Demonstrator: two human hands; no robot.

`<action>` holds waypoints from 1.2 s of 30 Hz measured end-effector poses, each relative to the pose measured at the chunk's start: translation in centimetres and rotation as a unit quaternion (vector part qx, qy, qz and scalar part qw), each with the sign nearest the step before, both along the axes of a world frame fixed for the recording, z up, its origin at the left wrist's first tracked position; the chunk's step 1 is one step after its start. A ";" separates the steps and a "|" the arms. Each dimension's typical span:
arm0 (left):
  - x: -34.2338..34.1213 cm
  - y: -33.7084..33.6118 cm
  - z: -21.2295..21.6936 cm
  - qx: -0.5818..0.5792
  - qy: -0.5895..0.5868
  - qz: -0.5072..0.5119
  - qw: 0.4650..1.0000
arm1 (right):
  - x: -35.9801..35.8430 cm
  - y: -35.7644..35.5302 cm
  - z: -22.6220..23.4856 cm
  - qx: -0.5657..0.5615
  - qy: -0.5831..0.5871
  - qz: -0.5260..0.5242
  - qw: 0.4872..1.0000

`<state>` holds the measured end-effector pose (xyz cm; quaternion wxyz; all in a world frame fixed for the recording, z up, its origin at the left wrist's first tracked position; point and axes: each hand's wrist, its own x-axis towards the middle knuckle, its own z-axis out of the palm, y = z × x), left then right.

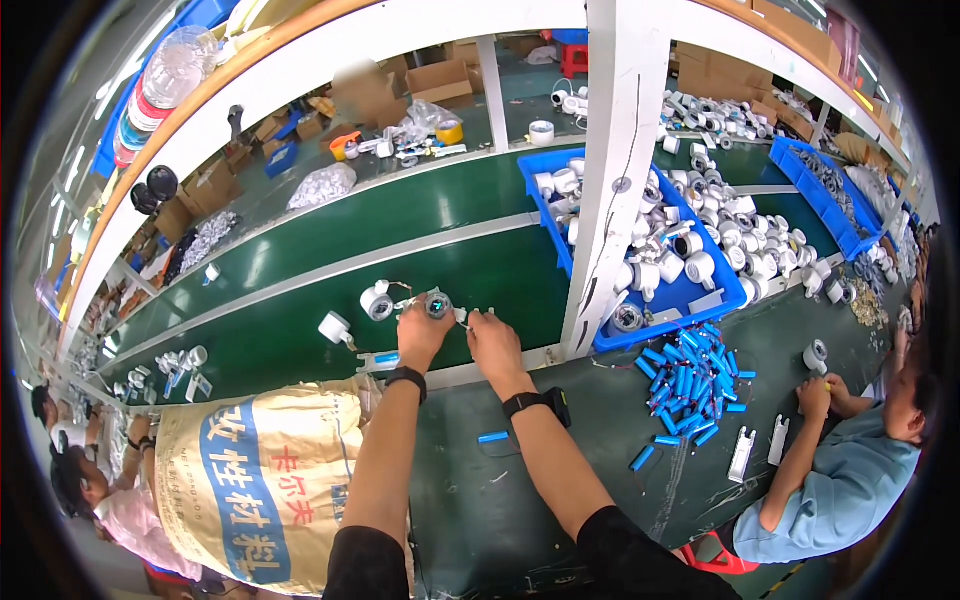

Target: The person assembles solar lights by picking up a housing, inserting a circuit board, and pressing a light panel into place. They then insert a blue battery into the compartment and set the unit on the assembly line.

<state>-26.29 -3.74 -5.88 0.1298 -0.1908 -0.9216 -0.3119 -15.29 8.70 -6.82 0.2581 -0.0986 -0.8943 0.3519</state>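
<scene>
Over the near edge of the green belt, my left hand is closed around a round white device whose dark face shows a teal light. Just to its right, my right hand has its fingers pinched on a narrow white part. Whether that part is joined to the device is hard to make out. Two more round-headed white devices, one upright and one tipped over, lie left of my hands. Below my left hand a blue cylindrical battery rests by a white piece.
A blue bin full of white devices stands at right behind a white post. Blue batteries lie heaped on the dark table, one single battery nearer. A printed sack fills the left; a co-worker sits right.
</scene>
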 end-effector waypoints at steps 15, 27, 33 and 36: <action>10.0 -7.3 8.6 0.006 -0.073 -0.006 0.997 | 8.4 -3.4 5.3 -0.159 0.128 0.045 0.978; 55.4 -40.1 12.3 0.155 0.141 0.414 0.886 | 39.1 -33.1 -3.0 -0.555 -0.407 0.402 0.603; 67.9 -41.8 -0.1 0.005 -0.108 0.561 0.820 | 34.1 -36.5 -13.4 -0.429 -0.454 0.441 0.644; 65.0 -36.7 -0.4 0.060 -0.128 0.443 0.886 | 34.0 -35.7 -14.2 -0.230 -0.390 0.489 0.746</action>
